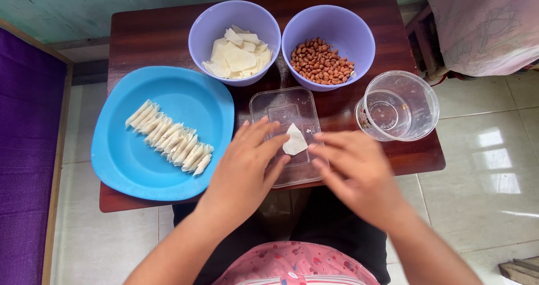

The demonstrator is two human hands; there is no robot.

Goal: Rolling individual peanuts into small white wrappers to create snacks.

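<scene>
Wrapper square of thin white dough (pixel 294 140), one corner folded, lying flat on my clear rectangular plastic lid (pixel 286 112) at the dark wooden surface's (pixel 151 38) front edge, left hand (pixel 247 164) and right hand (pixel 355 170) open, fingers spread, flanking it, fingertips touching it.

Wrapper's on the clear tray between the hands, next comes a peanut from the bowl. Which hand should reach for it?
Probably the right hand: the peanut bowl sits up on its side. The left hand lies nearer the wrapper bowl and blue plate.

Both hands' fingers (pixel 276 148) touching white wrapper (pixel 294 141) on clear tray (pixel 281 106).
</scene>
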